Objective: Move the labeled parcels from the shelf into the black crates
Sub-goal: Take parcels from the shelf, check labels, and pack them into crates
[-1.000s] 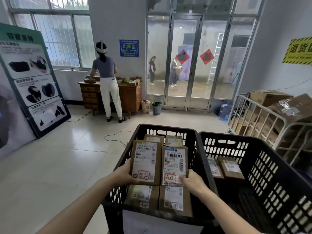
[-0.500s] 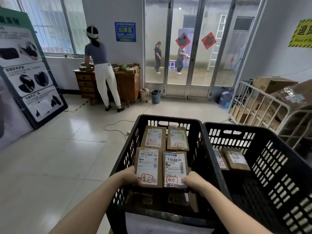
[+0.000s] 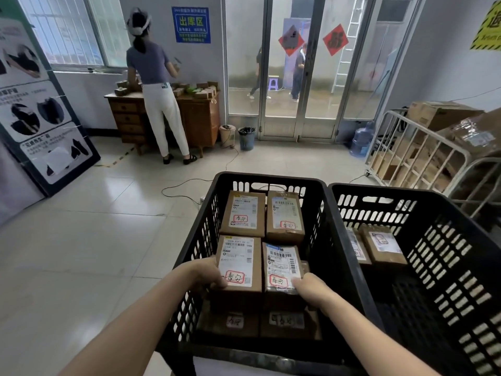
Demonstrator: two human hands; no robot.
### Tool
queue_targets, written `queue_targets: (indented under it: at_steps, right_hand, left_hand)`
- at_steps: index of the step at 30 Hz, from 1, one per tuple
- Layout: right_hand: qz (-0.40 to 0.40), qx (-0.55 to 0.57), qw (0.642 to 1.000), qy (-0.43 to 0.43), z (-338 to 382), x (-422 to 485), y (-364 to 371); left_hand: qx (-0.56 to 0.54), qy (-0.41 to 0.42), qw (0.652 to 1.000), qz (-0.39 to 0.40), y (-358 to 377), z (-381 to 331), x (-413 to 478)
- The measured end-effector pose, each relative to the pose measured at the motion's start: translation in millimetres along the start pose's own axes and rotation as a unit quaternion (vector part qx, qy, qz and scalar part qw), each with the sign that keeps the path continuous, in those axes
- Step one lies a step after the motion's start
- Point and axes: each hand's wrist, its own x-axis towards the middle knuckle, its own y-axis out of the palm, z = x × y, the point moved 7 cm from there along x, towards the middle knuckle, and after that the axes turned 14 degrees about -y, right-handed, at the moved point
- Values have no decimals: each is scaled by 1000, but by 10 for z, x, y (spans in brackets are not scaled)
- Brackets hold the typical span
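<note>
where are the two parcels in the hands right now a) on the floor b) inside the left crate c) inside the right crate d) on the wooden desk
B: the left hand grips the left parcel and the right hand grips the right parcel, both within the walls of the left crate, above other parcels.

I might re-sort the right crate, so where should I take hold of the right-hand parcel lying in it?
Reach down from above, towards its near end. The right-hand parcel lies flat, label up, in the right crate; a neighbouring parcel crowds its left side, but its near end and right edge look free. Probably pinch the near end.
</note>
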Motion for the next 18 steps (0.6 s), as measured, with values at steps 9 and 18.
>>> queue_targets:
  at_steps: [9,18]
  right_hand:
    - [12,-49,999,-9,26,109,22]
    - [-28,-298,920,-253,370,-33,11]
  left_hand:
    - [-18,-15,1000,-7,-64,-60,32]
    - [307,144,914,-224,-50,-146,-51]
